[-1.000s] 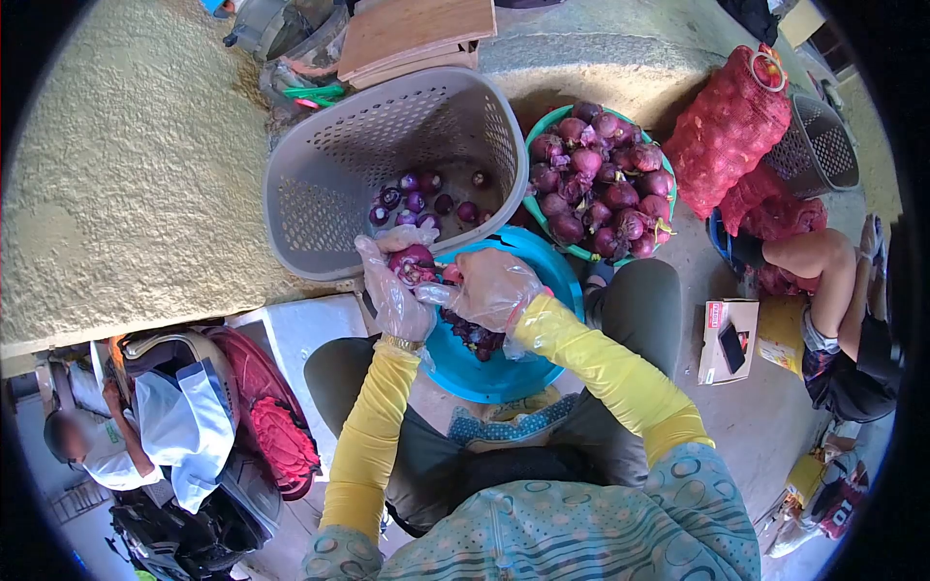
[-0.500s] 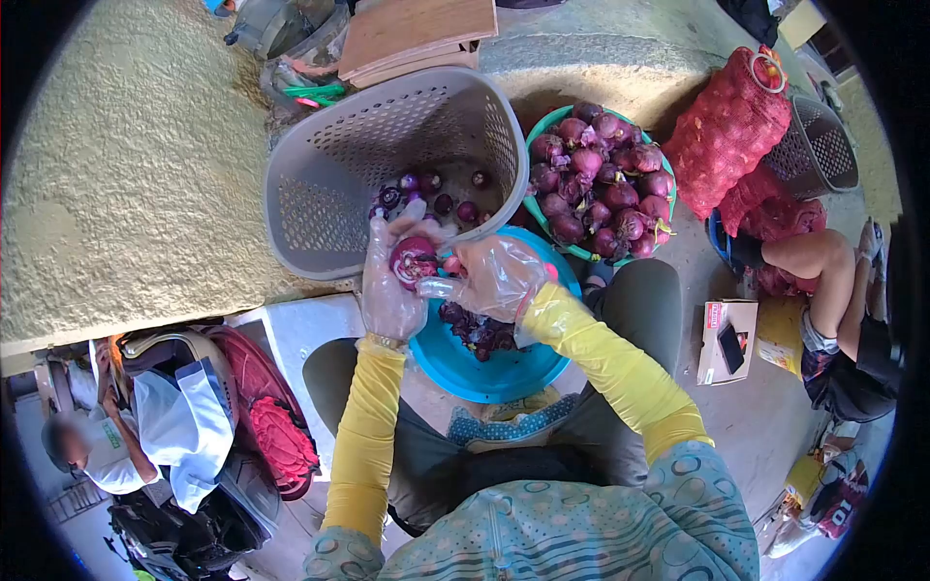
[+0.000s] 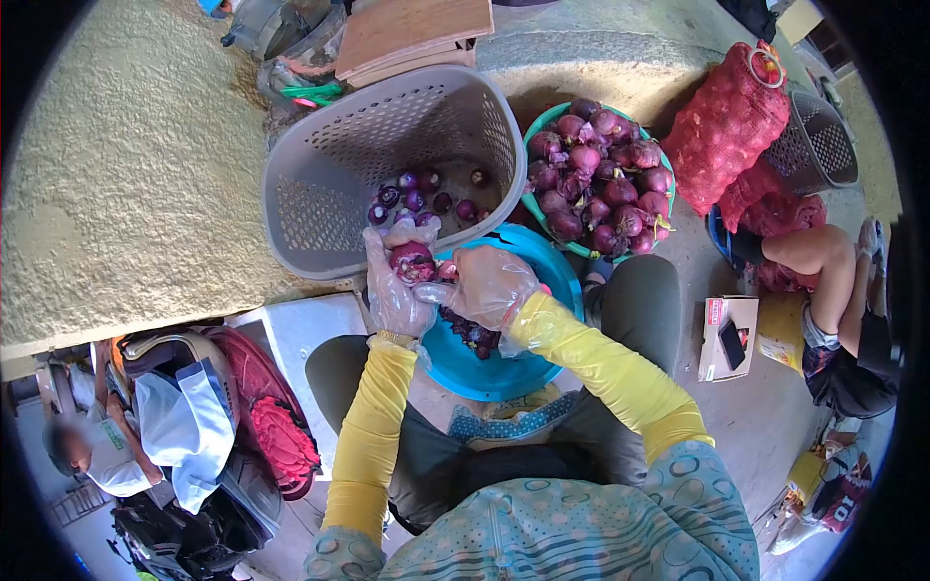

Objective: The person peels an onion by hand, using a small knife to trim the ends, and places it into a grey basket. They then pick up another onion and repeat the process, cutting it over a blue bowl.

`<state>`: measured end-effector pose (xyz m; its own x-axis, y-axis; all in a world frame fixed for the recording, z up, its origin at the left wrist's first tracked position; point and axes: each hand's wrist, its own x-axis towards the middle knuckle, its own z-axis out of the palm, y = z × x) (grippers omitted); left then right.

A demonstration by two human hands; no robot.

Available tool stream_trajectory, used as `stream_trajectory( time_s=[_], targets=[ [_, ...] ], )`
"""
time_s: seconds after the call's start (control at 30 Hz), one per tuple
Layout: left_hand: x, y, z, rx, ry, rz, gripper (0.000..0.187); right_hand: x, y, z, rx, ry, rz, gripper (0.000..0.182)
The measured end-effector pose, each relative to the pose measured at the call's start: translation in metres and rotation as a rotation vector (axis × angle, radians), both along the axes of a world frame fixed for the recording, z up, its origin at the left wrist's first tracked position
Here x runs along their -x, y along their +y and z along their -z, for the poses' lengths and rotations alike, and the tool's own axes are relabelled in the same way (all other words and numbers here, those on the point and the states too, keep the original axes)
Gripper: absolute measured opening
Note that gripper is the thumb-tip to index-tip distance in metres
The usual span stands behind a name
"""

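Note:
A red onion (image 3: 412,262) is held in my left hand (image 3: 394,290), which wears a clear plastic glove, over the rim of a blue basin (image 3: 465,373). Beside it my gloved right hand (image 3: 492,286) is closed, its fingers round something I cannot make out, close to the onion's right side. Dark onion skins (image 3: 475,334) lie in the basin under my hands. Beyond them a grey perforated basket (image 3: 320,184) holds several peeled onions (image 3: 443,203). Unpeeled onions (image 3: 603,179) fill a green-rimmed basin (image 3: 531,205) to the right.
A red mesh sack (image 3: 727,126) stands at the upper right, near another grey basket (image 3: 823,145). A box (image 3: 727,339) with a phone (image 3: 731,346) lies at right, beside a person's legs (image 3: 823,266). Another person (image 3: 107,450) is at lower left. Wooden boards (image 3: 417,34) lie behind the basket.
My right hand has shifted slightly left and its fingers are more curled. The onion has turned in my left hand, showing a different side.

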<state>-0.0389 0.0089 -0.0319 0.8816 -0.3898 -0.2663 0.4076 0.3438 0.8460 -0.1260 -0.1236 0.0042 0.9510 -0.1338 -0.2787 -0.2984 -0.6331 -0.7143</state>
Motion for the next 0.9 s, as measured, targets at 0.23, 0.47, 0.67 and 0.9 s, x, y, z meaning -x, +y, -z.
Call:
stream_trajectory(
  time_s=[0.23,0.47,0.67,0.9],
  targets=[
    [0.004,0.002,-0.002,0.089,-0.025,0.051,0.053,-0.002,-0.011,-0.012,0.005,-0.002,-0.061,0.061],
    [-0.001,0.001,0.000,-0.050,0.068,-0.042,0.058,0.001,-0.004,0.004,-0.038,-0.027,-0.004,0.065],
    [0.004,-0.002,-0.005,-0.001,0.002,-0.098,0.059,0.001,0.000,0.001,-0.047,-0.037,0.004,0.064],
    [0.003,-0.002,-0.015,-0.122,0.001,-0.042,0.057,0.001,-0.004,0.004,0.128,-0.144,0.037,0.063]
  ],
)
